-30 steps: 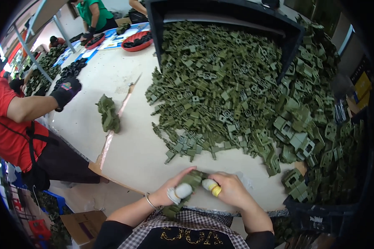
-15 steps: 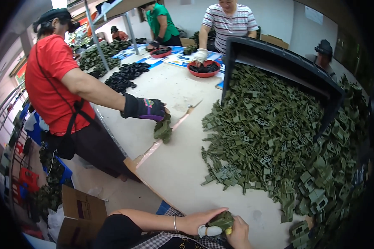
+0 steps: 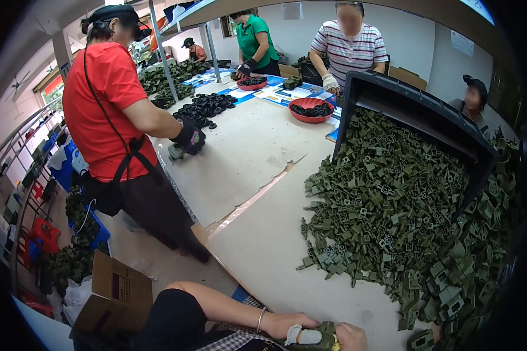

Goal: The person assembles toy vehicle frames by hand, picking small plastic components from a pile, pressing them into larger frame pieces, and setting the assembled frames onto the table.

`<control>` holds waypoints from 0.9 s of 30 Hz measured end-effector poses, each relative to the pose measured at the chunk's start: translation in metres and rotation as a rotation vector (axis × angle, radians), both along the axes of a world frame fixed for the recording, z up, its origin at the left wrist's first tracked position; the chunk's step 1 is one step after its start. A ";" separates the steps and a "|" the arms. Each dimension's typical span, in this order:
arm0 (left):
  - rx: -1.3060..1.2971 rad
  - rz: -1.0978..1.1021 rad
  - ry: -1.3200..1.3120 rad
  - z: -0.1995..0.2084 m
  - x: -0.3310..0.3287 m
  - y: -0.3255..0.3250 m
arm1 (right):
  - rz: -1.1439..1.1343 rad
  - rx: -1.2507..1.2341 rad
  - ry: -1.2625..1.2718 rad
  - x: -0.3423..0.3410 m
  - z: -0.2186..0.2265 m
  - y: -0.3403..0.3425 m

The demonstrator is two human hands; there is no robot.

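At the bottom of the view, the left hand (image 3: pixel 287 323) and right hand (image 3: pixel 351 337) come together, both gripping one green piece (image 3: pixel 327 334) between them at the near side of the table (image 3: pixel 263 240). The lower parts of both hands are cut off, so the exact hold is unclear. The white cover (image 3: pixel 307 335) on the left thumb looks bulky; it could dull the grip and let the piece slip off the table edge.

Farther in on the right, a loose pile (image 3: pixel 386 199) of green parts spreads from a dark bin (image 3: pixel 421 99) tipped on its side. A bump to the bin or pile might start a slide, mixing small parts with the bigger ones alongside.

Left of the hands, on the floor, stands a cardboard box (image 3: pixel 123 286), its contents hidden. Beyond it, a blue crate (image 3: pixel 102 235) holds green parts.

Farther off, a red bowl (image 3: pixel 310 119) contains black pieces; a co-worker's white glove (image 3: pixel 331 83) is just beside it and could knock it. The farthest red bowl (image 3: pixel 252 87) also holds black pieces.
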State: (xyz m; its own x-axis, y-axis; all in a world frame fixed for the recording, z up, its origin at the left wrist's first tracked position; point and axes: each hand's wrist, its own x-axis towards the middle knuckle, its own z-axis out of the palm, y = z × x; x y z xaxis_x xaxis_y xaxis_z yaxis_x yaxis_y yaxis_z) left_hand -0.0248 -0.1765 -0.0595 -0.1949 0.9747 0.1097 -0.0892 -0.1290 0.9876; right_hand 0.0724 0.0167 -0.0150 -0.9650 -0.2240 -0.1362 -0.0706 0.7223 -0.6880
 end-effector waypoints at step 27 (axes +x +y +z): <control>-0.293 0.214 0.032 -0.020 -0.045 0.004 | -0.271 -0.311 0.081 -0.037 -0.026 0.009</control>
State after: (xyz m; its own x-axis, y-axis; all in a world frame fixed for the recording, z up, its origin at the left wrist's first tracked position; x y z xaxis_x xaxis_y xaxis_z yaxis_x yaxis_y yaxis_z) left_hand -0.0702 -0.1725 -0.0799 -0.3985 0.9033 -0.1591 -0.0592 0.1478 0.9872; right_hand 0.0350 0.0252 -0.0407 -0.9995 0.0211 -0.0236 0.0309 0.4808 -0.8763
